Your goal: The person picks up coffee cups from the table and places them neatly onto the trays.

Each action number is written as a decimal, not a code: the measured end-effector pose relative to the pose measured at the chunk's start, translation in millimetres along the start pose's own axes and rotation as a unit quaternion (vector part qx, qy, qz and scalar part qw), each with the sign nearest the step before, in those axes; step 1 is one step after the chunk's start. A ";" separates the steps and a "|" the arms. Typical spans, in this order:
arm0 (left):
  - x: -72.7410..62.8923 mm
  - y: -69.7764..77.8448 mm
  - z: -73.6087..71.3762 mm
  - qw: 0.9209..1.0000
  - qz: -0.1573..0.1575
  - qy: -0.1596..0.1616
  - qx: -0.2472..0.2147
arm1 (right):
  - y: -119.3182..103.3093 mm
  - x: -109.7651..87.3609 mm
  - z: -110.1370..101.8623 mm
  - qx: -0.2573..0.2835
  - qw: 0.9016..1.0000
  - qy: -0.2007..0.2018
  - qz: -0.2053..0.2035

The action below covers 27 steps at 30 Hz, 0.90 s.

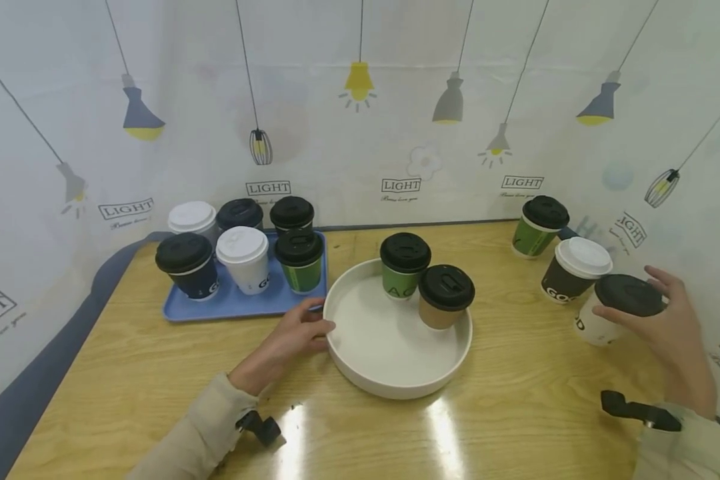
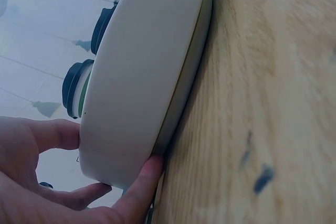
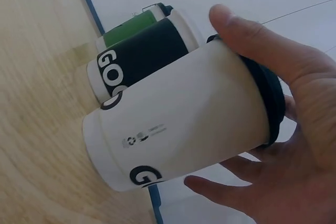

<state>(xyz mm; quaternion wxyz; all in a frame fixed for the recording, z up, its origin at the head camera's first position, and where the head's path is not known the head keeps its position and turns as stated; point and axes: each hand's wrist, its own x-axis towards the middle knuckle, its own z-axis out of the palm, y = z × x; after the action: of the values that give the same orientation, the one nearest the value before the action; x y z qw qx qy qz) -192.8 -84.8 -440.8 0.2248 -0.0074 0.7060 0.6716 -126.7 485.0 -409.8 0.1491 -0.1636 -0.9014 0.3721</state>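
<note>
My left hand grips the left side of a round white tray, thumb at the rim and a fingertip low by its base in the left wrist view. On that tray stand a green paper cup and a brown paper cup, both black-lidded. At the right, my right hand is spread around the black lid of a white paper cup. Its thumb is on the near side, and the other fingers extend past the far side. The cup is upright, its base at the tabletop.
Beside the white cup stand a black cup with a white lid and a green cup with a black lid. A blue rectangular tray at the left bears several lidded cups. A printed curtain borders the table's back.
</note>
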 end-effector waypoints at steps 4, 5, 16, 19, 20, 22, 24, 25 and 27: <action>0.3 -0.2 -0.1 1.000 -0.001 -0.001 0.002 | 6.8 3.3 2.6 0.006 1.000 -0.012 -0.003; 0.0 0.0 -0.2 1.000 0.000 -0.003 0.001 | 8.0 4.0 3.8 0.011 1.000 -0.010 -0.005; 0.1 -0.1 -0.9 1.000 0.010 -0.011 -0.006 | 5.5 -0.2 2.7 -0.010 1.000 0.007 -0.021; 0.1 0.1 -0.3 1.000 0.013 -0.013 -0.009 | -3.1 -2.5 0.4 -0.020 1.000 0.012 -0.020; -0.2 0.2 -0.2 1.000 0.014 -0.014 -0.008 | -6.5 -3.0 -0.1 -0.024 0.999 0.013 -0.025; -0.9 0.4 -0.1 1.000 0.014 -0.012 -0.009 | -14.6 -3.9 -0.5 -0.025 0.999 0.016 -0.032; -1.6 0.5 -0.2 1.000 0.012 -0.009 -0.010 | -24.9 -4.9 0.3 -0.029 0.998 0.021 -0.046; -1.9 0.5 -0.2 1.000 0.012 -0.007 -0.009 | -30.1 -5.5 0.8 -0.031 0.998 0.025 -0.055; -2.4 0.6 -0.6 1.000 0.010 -0.005 -0.011 | -41.1 -6.8 2.9 -0.033 0.996 0.036 -0.074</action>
<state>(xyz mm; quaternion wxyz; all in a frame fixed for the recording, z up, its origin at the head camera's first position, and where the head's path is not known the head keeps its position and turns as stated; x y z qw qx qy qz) -191.0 -86.0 -439.4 0.2217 0.0007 0.6976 0.6814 -129.2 453.0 -383.2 0.2032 -0.1143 -0.9168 0.3242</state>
